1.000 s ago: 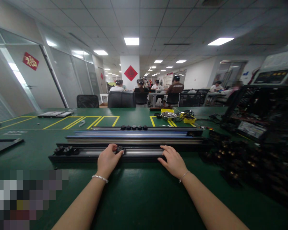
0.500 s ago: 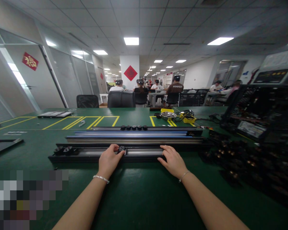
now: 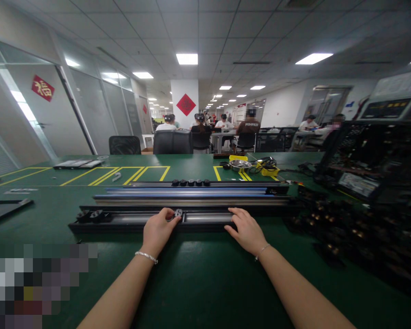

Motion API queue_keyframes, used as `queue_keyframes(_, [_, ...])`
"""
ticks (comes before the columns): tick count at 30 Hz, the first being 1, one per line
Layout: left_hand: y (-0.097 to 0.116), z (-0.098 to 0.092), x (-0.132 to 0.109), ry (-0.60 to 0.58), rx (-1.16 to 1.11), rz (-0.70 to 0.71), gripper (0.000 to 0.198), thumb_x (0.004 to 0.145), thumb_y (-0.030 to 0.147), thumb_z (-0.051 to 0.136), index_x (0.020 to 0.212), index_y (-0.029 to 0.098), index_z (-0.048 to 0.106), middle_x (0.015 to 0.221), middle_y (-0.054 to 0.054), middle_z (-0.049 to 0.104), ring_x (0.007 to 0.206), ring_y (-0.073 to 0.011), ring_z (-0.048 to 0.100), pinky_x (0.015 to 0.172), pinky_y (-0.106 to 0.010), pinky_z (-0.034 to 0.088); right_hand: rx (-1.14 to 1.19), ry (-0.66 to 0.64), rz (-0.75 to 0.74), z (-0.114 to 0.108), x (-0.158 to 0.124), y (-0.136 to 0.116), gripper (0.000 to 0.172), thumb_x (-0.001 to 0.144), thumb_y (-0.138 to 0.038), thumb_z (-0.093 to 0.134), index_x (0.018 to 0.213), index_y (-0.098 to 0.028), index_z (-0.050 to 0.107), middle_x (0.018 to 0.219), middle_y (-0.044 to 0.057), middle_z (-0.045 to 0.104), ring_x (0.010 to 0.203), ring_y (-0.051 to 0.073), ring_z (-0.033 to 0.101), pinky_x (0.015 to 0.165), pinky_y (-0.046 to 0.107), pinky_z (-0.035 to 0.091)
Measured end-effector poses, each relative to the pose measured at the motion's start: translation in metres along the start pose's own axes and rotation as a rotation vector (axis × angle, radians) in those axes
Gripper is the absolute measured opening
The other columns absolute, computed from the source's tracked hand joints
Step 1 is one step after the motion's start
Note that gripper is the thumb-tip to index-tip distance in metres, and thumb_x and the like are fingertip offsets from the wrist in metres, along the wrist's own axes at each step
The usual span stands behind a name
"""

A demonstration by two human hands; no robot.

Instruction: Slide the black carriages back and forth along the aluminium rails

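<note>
A long black rail [image 3: 123, 220] lies across the green table in front of me. My left hand [image 3: 157, 230] rests on it near the middle, its fingers pinched on a small black-and-silver fitting [image 3: 178, 213] in the rail's groove. My right hand [image 3: 247, 230] lies flat on the rail further right, fingers stretched out. Two black fittings [image 3: 91, 214] sit in the rail near its left end. Behind it lie a silver and blue rail [image 3: 192, 195] and another black rail carrying a row of black fittings [image 3: 191, 183].
A heap of black parts [image 3: 345, 224] covers the table on the right, below a dark rack [image 3: 373, 160]. A metal bowl [image 3: 240, 164] and yellow items stand at the back. Flat dark panels [image 3: 7, 206] lie at the left. People sit at desks beyond.
My left hand has slid the small fitting a little to the right along the rail. My right hand has stayed where it was.
</note>
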State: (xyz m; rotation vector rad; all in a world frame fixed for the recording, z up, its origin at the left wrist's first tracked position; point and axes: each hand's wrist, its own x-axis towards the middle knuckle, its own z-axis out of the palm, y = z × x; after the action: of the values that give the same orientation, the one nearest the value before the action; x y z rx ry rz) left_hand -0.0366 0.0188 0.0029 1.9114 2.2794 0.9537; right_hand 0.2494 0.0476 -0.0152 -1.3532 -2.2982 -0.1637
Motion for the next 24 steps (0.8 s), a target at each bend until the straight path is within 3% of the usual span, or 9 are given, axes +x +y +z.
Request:
queue_keyframes(7, [0.0026,-0.0001,-0.0011,-0.040,-0.022,0.000,0.024,0.074,0.046,0.053,0.086,0.026,0.059,0.083,0.001,0.068,0.080,-0.0177,0.062,0.065,-0.026,0.041,0.004,0.018,-0.015,0.0002,-0.0002,0.0002,0.025,0.082,-0.041,0.045,0.080,-0.019,0.058,0.123,0.008,0.051,0.116,0.024,0.039,0.093,0.041,0.038])
queue_keyframes(24, [0.0064,0.0046,-0.0025,-0.102,-0.143,0.146,0.025,0.075,0.038,0.054,0.094,0.024,0.060,0.095,-0.001,0.066,0.089,-0.0168,0.060,0.080,-0.029,0.045,0.010,0.016,-0.017,0.0004,-0.0002,0.0009,0.025,0.082,-0.041,0.045,0.080,-0.019,0.058,0.124,0.007,0.050,0.117,0.023,0.039,0.094,0.042,0.037])
